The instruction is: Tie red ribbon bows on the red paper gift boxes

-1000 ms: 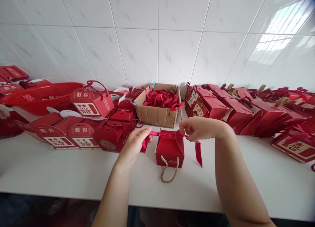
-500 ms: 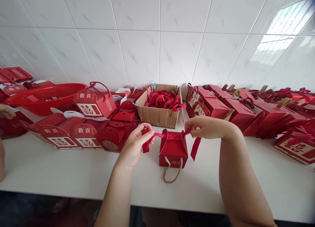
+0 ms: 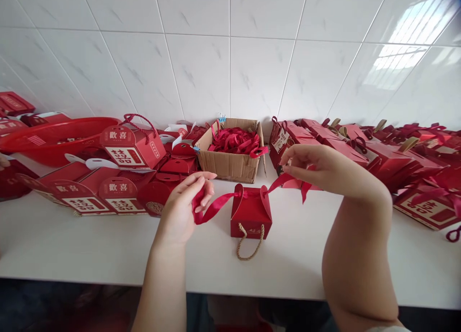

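A small red gift box [image 3: 251,211] stands on the white table in front of me, its gold rope handle [image 3: 249,258] hanging down the near side. A red ribbon [image 3: 218,207] passes through the holes in its top flaps and comes out on both sides. My left hand [image 3: 182,204], left of the box, is closed on one length of the ribbon, which sags in a curve. To the right and higher, my right hand [image 3: 313,166] grips the other end, with a tail dangling below the fingers. Neither hand touches the box itself.
Behind the box sits a cardboard carton [image 3: 230,166] full of red ribbons. Printed red boxes [image 3: 122,195] and a red basin [image 3: 65,123] stand left; rows of red boxes [image 3: 345,149] line the right. A tiled wall [image 3: 201,72] rises behind. Part of another person's hand [image 3: 3,162] shows at far left.
Both hands have moved outward from the box, the right one also upward. More ribbon now shows on each side, and the left length hangs looser. The view has shifted slightly.
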`<state>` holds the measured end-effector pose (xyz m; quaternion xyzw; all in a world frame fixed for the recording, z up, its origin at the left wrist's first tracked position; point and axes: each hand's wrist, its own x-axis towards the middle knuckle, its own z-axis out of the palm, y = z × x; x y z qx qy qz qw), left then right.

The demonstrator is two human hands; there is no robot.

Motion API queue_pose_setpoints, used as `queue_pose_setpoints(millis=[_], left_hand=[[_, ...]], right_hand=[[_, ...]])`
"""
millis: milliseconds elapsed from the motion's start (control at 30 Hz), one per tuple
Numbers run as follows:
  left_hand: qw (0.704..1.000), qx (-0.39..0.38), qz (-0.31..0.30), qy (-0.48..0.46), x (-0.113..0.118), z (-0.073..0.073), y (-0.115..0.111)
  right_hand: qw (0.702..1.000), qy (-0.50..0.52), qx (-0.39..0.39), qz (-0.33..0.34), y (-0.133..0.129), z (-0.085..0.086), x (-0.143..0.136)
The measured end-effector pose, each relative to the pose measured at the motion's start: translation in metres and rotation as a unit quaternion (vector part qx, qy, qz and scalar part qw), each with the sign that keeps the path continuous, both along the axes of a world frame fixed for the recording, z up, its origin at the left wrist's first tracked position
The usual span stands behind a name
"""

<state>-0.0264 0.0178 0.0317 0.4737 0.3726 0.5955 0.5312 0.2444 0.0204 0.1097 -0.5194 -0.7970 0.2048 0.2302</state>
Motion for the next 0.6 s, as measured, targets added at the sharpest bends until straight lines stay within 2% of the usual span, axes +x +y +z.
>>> queue_pose_setpoints(millis=[100,167,333,433,500,600], left_hand=[[0.999,0.023,0.018,-0.014,0.000,0.009,-0.002],[0.998,0.046,0.031,-0.032,0.001,0.021,-0.002],[0.986,0.134,0.082,-0.056,0.009,0.068,0.011],[0.983,0.152,0.092,-0.049,0.017,0.093,0.024],[0.984,0.155,0.078,-0.043,0.022,0.103,0.030],[0.980,0.178,0.080,-0.042,0.029,0.109,0.035]], right_hand=[[0.999,0.044,0.001,-0.007,-0.003,0.004,0.003],[0.998,0.058,-0.004,-0.002,-0.003,0.005,0.006],[0.996,0.083,-0.028,0.030,0.002,0.005,0.015],[0.995,0.069,-0.047,0.052,0.005,0.004,0.020],[0.996,0.048,-0.046,0.055,0.006,0.004,0.024],[0.998,0.030,-0.040,0.047,0.004,0.005,0.029]])
